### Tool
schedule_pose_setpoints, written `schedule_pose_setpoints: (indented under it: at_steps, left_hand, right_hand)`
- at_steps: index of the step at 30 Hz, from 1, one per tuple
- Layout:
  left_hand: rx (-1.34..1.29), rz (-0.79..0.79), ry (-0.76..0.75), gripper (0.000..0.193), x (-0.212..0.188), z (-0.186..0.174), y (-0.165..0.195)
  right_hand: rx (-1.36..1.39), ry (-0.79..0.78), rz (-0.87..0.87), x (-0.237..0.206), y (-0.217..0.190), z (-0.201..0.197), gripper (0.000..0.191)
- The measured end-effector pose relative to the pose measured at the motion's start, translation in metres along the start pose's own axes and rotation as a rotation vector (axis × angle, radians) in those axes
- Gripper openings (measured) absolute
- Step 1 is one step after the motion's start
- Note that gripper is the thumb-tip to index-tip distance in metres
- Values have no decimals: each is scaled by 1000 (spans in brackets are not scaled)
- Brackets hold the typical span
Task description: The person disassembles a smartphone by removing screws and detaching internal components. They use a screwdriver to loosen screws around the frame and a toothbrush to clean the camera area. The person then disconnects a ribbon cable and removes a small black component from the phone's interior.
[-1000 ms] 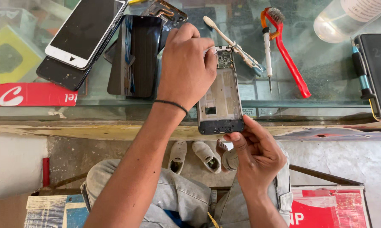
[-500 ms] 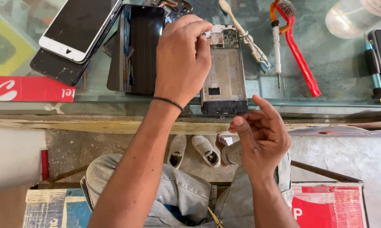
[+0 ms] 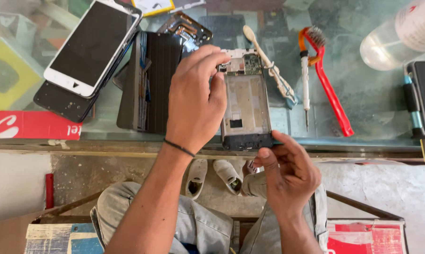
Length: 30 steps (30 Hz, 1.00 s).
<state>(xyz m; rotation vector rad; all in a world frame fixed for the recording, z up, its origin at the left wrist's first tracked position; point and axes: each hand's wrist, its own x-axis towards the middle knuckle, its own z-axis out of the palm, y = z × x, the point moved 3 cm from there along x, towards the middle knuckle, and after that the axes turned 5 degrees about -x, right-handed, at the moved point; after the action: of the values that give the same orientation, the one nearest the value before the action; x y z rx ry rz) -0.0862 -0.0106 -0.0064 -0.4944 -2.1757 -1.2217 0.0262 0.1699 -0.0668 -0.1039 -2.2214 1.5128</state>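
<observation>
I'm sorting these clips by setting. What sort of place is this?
Most likely a phone repair counter. An opened phone frame with bare circuitry lies on the glass countertop under both hands, other phones are stacked beside it, and a small screwdriver and red tool lie close by.

White-framed dark phone screen [image 3: 92, 47] top left; red label strip [image 3: 31, 124] below

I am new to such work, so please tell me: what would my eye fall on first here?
First, the opened phone frame lying on the glass counter in the middle, with the left hand over its top and the right hand at its bottom edge. Next, the red tool to the right of it, and the white phone on a stack at the upper left.
</observation>
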Motion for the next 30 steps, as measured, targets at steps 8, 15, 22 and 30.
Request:
schedule_pose_setpoints:
  at_steps: [8,15,22,30]
  left_hand:
    - [-120,-124,-21,21,-5,-3,-4]
    - [-48,-28,-13,13,-7,4,-8]
    - [54,-46,-83,20,-7,7,-7]
    - [90,-15,-55,26,-9,9,-9]
  right_hand:
    - [-328,121,-181,0,-23,-21,23]
    - [-680,134,-568,31,-58,-46,8]
    - [-842,-168,-395,91,-71,-40,23]
    - [-807,-182,-271,102,-73,-38,32]
